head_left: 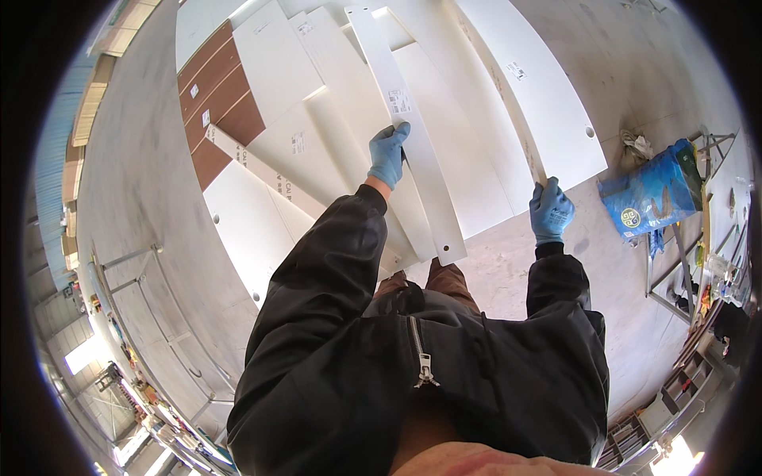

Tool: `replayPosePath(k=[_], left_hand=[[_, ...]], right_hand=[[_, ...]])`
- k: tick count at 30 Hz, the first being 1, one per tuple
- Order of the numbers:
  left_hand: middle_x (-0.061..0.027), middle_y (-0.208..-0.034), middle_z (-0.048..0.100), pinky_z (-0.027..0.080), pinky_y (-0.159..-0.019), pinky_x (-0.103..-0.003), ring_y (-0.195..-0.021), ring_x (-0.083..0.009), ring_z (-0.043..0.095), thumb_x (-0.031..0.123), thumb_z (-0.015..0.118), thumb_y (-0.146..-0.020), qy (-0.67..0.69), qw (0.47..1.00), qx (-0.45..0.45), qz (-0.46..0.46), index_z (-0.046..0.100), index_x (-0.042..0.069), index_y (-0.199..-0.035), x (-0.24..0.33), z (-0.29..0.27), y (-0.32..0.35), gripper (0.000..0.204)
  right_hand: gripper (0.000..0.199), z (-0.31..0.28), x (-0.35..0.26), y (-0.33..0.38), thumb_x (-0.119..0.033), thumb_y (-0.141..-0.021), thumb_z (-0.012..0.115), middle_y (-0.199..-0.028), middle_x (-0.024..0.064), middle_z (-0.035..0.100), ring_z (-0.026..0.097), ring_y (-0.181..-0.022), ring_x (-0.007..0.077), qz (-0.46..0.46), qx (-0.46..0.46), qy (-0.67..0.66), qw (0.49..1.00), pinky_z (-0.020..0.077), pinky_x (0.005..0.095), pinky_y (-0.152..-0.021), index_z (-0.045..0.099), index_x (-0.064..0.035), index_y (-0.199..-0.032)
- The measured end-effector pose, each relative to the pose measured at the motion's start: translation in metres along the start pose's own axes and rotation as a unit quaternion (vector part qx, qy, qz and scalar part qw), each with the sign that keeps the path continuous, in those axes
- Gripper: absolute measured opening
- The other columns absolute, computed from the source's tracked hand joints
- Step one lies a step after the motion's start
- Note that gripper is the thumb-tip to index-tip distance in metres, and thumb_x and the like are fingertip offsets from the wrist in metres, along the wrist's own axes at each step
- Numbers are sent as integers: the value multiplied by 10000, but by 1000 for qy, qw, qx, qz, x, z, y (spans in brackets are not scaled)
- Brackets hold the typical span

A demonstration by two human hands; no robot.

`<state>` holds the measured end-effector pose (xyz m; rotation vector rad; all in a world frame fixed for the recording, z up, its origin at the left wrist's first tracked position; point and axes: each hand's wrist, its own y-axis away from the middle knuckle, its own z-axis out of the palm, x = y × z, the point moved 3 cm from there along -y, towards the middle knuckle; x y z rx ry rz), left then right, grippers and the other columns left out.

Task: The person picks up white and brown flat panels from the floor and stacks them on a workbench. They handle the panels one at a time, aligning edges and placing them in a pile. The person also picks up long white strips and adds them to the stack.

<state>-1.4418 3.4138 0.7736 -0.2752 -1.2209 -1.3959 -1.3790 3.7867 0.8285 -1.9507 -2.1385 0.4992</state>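
Up near the centre of the frame, left hand (388,153) in a blue glove, fingers (399,135) clenched round the left edge of a long narrow white panel strip (413,135) running from the upper middle down to just above the knees. Right of centre, right hand (550,210), also blue-gloved, fingers closed on the lower corner of a wide white board (540,87) with a small round hole near its right edge. Between and behind both, a fanned stack of white panels (333,103) lying flat on the concrete floor (135,182), some with small paper labels. Upper left of the stack, brown wood-grain panels (214,87). At the right edge, a blue plastic bag (651,190) beside a metal frame (675,270). Lower half filled by black zipped jacket (413,357).
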Motion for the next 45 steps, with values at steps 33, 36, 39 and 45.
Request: replayPosePath(k=[33,36,39,45], left_hand=[[-199,-1242,706,517,-983,-497,-1136,-446,660,320,652,-932,-593,716,-12,367,679,54,-1260,45,59,-21,424],[-189,-1433,604,387,-1132,-510,-1362,-424,513,370,653,-940,-734,547,-19,402,621,91,-1390,30,48,-17,530],[-155,-1597,437,253,-1202,-545,-1516,-370,309,468,603,-959,-779,501,-103,363,509,98,-1499,11,36,-25,661],[-105,-1703,262,120,-1271,-533,-1586,-312,159,587,509,-976,-851,387,-124,333,334,131,-1616,-34,10,-28,805]], right_hand=[[736,35,-141,30,-404,-713,816,-1403,270,527,478,-1330,450,-103,-195,-204,954,437,526,-1034,561,-13,-1281],[702,39,-144,37,-379,-732,801,-1424,264,512,460,-1363,454,-98,-171,-209,958,420,536,-1056,558,-28,-1289],[626,44,-140,41,-340,-765,754,-1420,271,518,473,-1344,468,-96,-162,-225,956,419,535,-1063,556,-30,-1272],[566,53,-132,53,-284,-792,692,-1457,271,504,468,-1340,486,-133,-137,-234,953,408,536,-1077,550,-37,-1281]])
